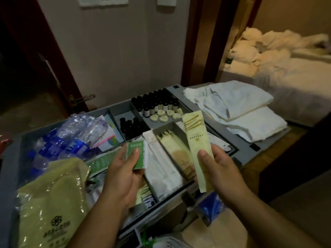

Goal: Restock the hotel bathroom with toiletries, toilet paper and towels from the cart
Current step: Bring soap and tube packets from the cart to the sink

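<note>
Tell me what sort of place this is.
Most likely a hotel room entrance, beside a housekeeping cart: its tray holds small dark toiletry bottles and folded white towels, and an unmade bed shows through the doorway.

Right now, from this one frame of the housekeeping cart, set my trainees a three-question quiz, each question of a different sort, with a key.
1. True or false: the left hand holds a green packet.
2. What lies at the right of the cart as seen? A) folded white towels B) water bottles C) a roll of toilet paper
3. Fill the gap: the long yellow sachet is held by the ____.
Key: 1 true; 2 A; 3 right hand.
</note>
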